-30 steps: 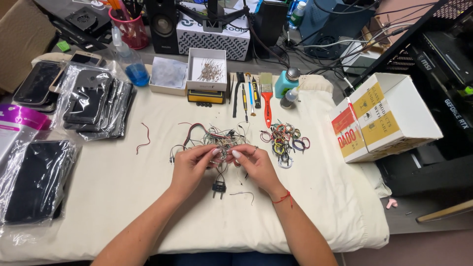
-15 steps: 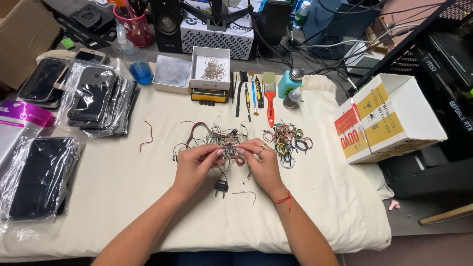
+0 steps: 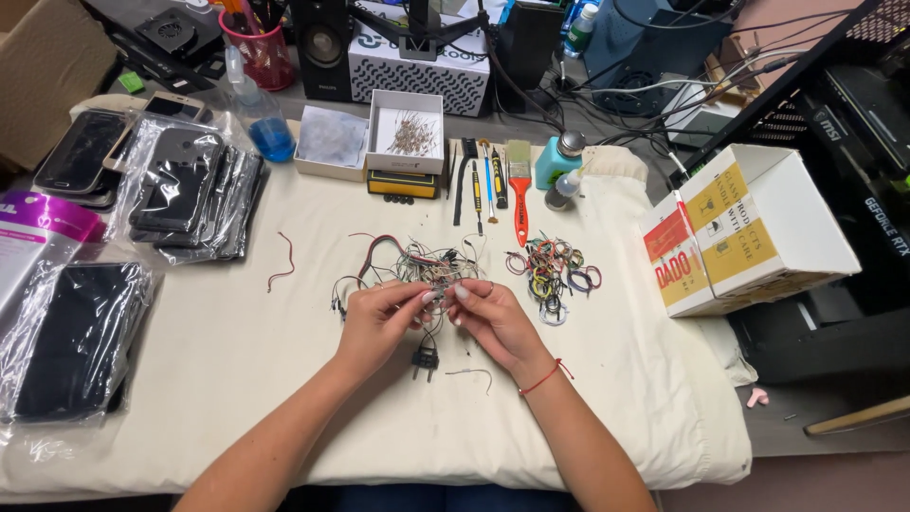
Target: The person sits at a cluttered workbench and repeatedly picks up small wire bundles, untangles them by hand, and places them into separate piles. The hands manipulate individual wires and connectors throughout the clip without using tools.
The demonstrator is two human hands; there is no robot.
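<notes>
Overhead, head view only. The left hand [image 3: 377,322] and right hand [image 3: 491,318] meet at the middle of the cloth-covered worktop [image 3: 237,379], fingers [image 3: 428,297] of both pinched shut on thin leads at the near edge of a tangle of coloured wires [image 3: 417,265]. A small black two-pin part [image 3: 426,358] hangs below the hands, just touching the cloth.

Risks, as judged: pulling on a lead may drag the whole tangle along and knot it tighter; a fine wire could snap or slip from the pinch; the loose red wire [image 3: 282,263] and the pile of coloured bands [image 3: 553,268] beside the tangle could get snagged.

Packaging: a white carton with red and yellow label panels [image 3: 749,228] stands at the right edge. An open white box of small parts [image 3: 406,133] sits at the back. Clear plastic bags holding dark phones [image 3: 185,185] lie left, with a purple-topped pouch [image 3: 43,220] beside them.
</notes>
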